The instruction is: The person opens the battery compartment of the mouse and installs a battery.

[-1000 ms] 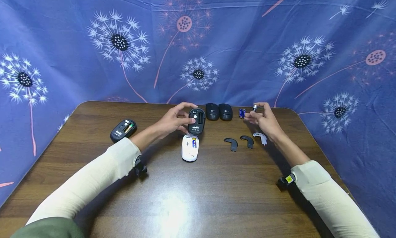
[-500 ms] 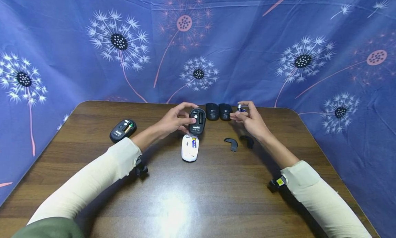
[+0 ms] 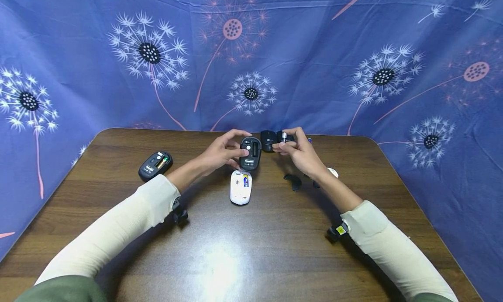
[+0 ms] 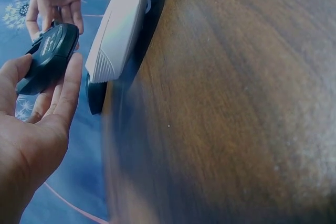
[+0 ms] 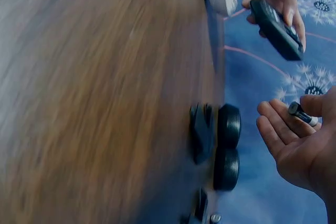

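Observation:
My left hand [image 3: 221, 151] grips a black computer mouse [image 3: 250, 161], thumb on its underside, which faces the head camera. Its bare battery slot [image 3: 255, 149] shows no battery inside. To the right, my right hand [image 3: 304, 157] pinches a small battery [image 3: 284, 137] between thumb and fingers; the right wrist view shows this battery [image 5: 303, 114] apart from the held mouse [image 5: 276, 30]. Just below the left hand, a white mouse [image 3: 240, 193] lies bottom up with a blue and yellow battery in its slot.
Another upturned black mouse [image 3: 155, 166] with a battery in it lies at the left. Two black mice [image 3: 269, 141] stand at the back edge, one partly behind my right hand. Battery covers [image 3: 293, 182] lie under my right forearm, partly hidden. A blue battery [image 3: 310, 140] peeks out behind that hand.
My right hand has travelled left with the battery, from beside the blue batteries to in front of the back mice. My left hand and its mouse have stayed nearly still.

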`<state>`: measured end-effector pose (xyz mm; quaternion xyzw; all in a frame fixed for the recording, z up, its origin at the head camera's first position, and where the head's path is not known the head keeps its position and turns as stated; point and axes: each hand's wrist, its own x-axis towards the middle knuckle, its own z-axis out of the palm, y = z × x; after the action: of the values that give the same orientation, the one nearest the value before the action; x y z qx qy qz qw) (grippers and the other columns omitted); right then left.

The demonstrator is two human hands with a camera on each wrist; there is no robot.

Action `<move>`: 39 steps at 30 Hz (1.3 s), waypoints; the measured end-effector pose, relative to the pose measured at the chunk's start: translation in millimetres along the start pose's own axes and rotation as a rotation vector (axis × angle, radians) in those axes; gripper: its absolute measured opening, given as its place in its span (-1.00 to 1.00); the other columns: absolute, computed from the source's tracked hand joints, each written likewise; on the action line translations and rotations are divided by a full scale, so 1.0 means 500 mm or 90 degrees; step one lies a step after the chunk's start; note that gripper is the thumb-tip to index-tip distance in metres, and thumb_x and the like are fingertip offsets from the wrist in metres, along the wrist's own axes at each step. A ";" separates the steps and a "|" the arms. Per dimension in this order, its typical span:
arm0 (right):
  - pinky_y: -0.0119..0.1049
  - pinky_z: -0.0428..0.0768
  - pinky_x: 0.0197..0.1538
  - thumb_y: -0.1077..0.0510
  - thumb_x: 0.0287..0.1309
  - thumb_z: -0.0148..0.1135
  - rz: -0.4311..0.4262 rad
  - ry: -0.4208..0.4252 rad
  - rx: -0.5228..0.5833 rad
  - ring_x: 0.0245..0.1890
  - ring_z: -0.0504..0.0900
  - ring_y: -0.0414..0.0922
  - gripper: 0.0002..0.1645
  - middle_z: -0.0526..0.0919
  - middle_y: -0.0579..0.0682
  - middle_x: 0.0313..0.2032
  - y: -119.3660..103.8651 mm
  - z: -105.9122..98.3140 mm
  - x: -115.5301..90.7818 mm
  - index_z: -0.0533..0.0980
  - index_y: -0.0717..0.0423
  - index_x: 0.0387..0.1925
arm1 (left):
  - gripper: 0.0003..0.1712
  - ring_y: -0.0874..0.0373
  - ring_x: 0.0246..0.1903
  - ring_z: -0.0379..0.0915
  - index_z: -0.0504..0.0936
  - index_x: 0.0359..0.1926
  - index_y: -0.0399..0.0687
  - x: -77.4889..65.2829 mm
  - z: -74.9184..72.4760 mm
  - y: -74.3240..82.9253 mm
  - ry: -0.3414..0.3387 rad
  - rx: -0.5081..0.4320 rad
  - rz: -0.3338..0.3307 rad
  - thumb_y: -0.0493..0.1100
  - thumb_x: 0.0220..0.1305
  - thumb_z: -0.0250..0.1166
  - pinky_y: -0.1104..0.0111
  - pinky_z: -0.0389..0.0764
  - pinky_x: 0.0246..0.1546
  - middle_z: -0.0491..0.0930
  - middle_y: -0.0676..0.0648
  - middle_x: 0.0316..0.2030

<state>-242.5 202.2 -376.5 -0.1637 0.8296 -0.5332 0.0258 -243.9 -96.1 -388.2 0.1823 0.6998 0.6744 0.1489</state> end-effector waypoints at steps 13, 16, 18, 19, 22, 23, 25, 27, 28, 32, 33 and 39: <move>0.19 0.78 0.41 0.18 0.69 0.22 0.009 0.005 0.042 0.24 0.83 0.24 -0.57 0.84 0.26 0.22 -0.032 0.041 0.013 0.32 0.29 0.33 | -0.31 0.01 -0.19 0.78 0.46 0.60 0.00 0.000 -0.003 0.003 0.010 0.006 -0.012 -0.40 0.57 0.37 0.15 0.97 -0.26 0.69 -0.29 0.00; 0.14 0.79 0.42 0.16 0.67 0.26 0.008 0.010 0.046 0.24 0.83 0.21 -0.62 0.83 0.25 0.23 -0.040 0.044 0.015 0.36 0.27 0.26 | -0.31 0.01 -0.20 0.78 0.46 0.60 -0.01 0.001 -0.002 0.002 0.007 0.004 -0.012 -0.40 0.57 0.37 0.14 0.97 -0.26 0.69 -0.27 -0.02; 0.11 0.77 0.45 0.15 0.65 0.29 0.007 0.013 0.048 0.23 0.84 0.22 -0.63 0.83 0.26 0.24 -0.044 0.046 0.018 0.39 0.26 0.22 | -0.32 0.01 -0.20 0.78 0.47 0.60 -0.01 0.001 -0.002 0.002 0.008 0.006 -0.012 -0.40 0.56 0.37 0.13 0.97 -0.26 0.69 -0.26 -0.03; 0.11 0.77 0.45 0.14 0.64 0.31 0.006 0.015 0.050 0.23 0.84 0.24 -0.63 0.83 0.27 0.24 -0.047 0.047 0.019 0.40 0.25 0.20 | -0.32 0.02 -0.20 0.78 0.47 0.59 -0.01 0.001 -0.002 0.002 0.009 0.008 -0.013 -0.40 0.56 0.38 0.13 0.97 -0.26 0.70 -0.26 -0.03; 0.12 0.75 0.48 0.13 0.64 0.32 -0.001 0.020 0.062 0.24 0.84 0.28 -0.63 0.82 0.29 0.24 -0.053 0.049 0.022 0.41 0.26 0.20 | -0.33 0.02 -0.20 0.78 0.48 0.58 0.00 0.002 -0.001 0.002 0.014 0.013 -0.015 -0.39 0.56 0.38 0.14 0.98 -0.26 0.70 -0.26 -0.03; 0.14 0.75 0.47 0.14 0.64 0.32 -0.003 0.022 0.065 0.23 0.83 0.29 -0.63 0.82 0.29 0.24 -0.055 0.049 0.023 0.41 0.26 0.20 | -0.33 0.02 -0.20 0.78 0.48 0.58 0.00 0.002 -0.001 0.001 0.015 0.015 -0.016 -0.39 0.56 0.38 0.15 0.97 -0.26 0.70 -0.27 -0.03; 0.16 0.75 0.46 0.17 0.64 0.30 -0.005 0.024 0.079 0.23 0.84 0.29 -0.64 0.82 0.29 0.23 -0.057 0.050 0.026 0.41 0.28 0.21 | -0.33 0.02 -0.20 0.78 0.48 0.58 0.00 0.002 -0.001 0.001 0.016 0.015 -0.018 -0.39 0.56 0.38 0.17 0.97 -0.27 0.70 -0.27 -0.03; 0.17 0.77 0.45 0.20 0.65 0.28 -0.005 0.022 0.100 0.21 0.86 0.23 -0.65 0.80 0.32 0.23 -0.060 0.053 0.029 0.40 0.29 0.23 | -0.33 0.02 -0.20 0.77 0.47 0.59 -0.01 0.003 0.000 0.000 0.016 0.013 -0.020 -0.39 0.56 0.38 0.18 0.97 -0.27 0.70 -0.27 -0.03; 0.15 0.78 0.45 0.21 0.65 0.28 -0.003 0.022 0.110 0.20 0.87 0.17 -0.65 0.80 0.32 0.23 -0.061 0.054 0.031 0.41 0.29 0.23 | -0.33 0.03 -0.21 0.77 0.47 0.59 -0.02 0.003 0.000 -0.001 0.017 0.010 -0.020 -0.39 0.56 0.38 0.18 0.97 -0.28 0.70 -0.27 -0.03; 0.07 0.83 0.40 0.25 0.63 0.30 0.001 0.035 0.134 0.14 0.90 0.06 -0.67 0.78 0.36 0.23 -0.065 0.063 0.037 0.42 0.30 0.21 | -0.32 0.04 -0.24 0.78 0.45 0.60 -0.06 0.005 -0.001 -0.003 0.020 -0.003 -0.012 -0.41 0.57 0.36 0.18 0.97 -0.29 0.70 -0.25 -0.06; 0.06 0.84 0.38 0.25 0.62 0.32 0.000 0.041 0.135 0.14 0.90 0.06 -0.67 0.78 0.37 0.23 -0.065 0.066 0.039 0.43 0.30 0.21 | -0.32 0.04 -0.25 0.78 0.45 0.60 -0.07 0.005 -0.001 -0.004 0.021 -0.005 -0.009 -0.41 0.57 0.36 0.18 0.97 -0.29 0.70 -0.24 -0.07; 0.12 0.84 0.38 0.15 0.63 0.37 -0.020 0.061 0.080 0.25 0.84 0.25 -0.62 0.78 0.35 0.27 -0.068 0.081 0.039 0.43 0.29 0.19 | -0.34 0.05 -0.27 0.78 0.45 0.59 -0.09 0.008 -0.001 -0.004 0.024 -0.012 -0.003 -0.40 0.58 0.35 0.17 0.97 -0.30 0.70 -0.20 -0.12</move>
<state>-243.8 148.0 -361.0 -0.1490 0.7922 -0.5916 -0.0117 -247.9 -94.9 -390.1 0.1665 0.6966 0.6838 0.1393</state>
